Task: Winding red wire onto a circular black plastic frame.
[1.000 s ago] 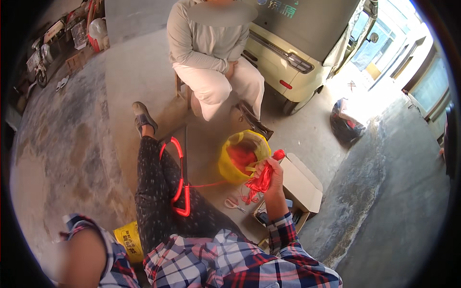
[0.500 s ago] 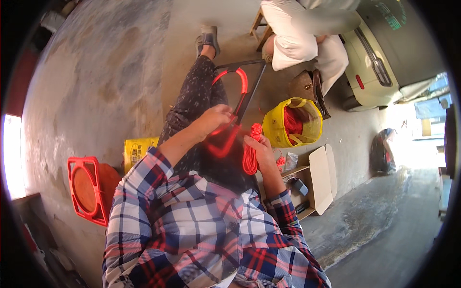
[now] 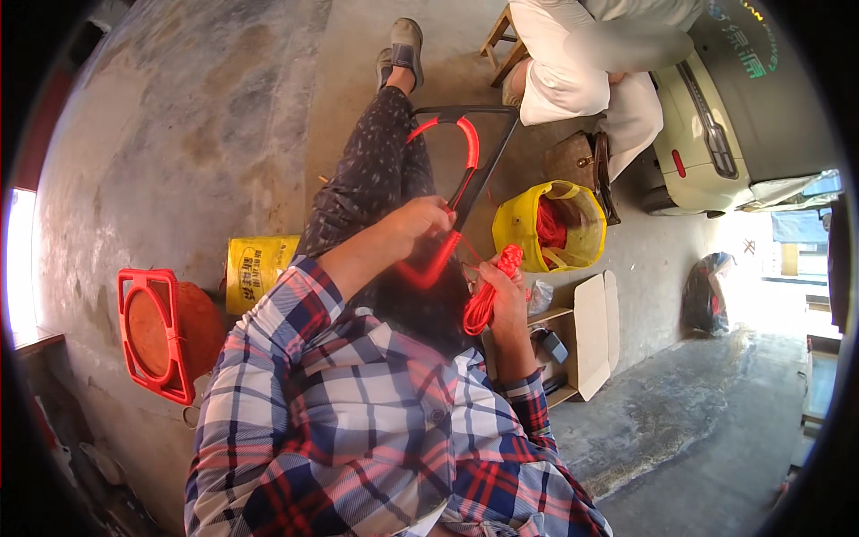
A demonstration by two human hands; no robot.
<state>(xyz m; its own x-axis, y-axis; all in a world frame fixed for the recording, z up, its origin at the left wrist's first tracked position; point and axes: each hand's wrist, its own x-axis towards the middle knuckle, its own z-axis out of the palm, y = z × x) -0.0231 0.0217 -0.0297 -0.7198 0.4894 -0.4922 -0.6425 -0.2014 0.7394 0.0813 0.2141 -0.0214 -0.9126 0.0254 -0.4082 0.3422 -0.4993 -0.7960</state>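
Across my lap lies a black frame (image 3: pixel 497 154) holding a curved loop wrapped in red cord (image 3: pixel 472 143); its near end is blurred. My left hand (image 3: pixel 422 221) is closed at the middle of the loop, with the fingertips against its edge. What exactly they pinch is partly hidden. To the right, my right hand (image 3: pixel 508 295) is wrapped round a bundle of red cord (image 3: pixel 480 309), whose loops hang below the fingers. A thin red strand runs between the bundle and the loop.
A yellow bag (image 3: pixel 519 224) with red cord inside stands at right, beside a brown handbag (image 3: pixel 573 161). Nearer is an open cardboard box (image 3: pixel 595 340). At left are a red frame (image 3: pixel 134 331) and a yellow packet (image 3: pixel 255 268). A seated person (image 3: pixel 559 85) is beyond, near a vehicle (image 3: pixel 698 134).
My left hand has moved slightly right, closer to the loop. The right hand and its cord bundle have shifted right and tilted. The whole view has shifted a little.
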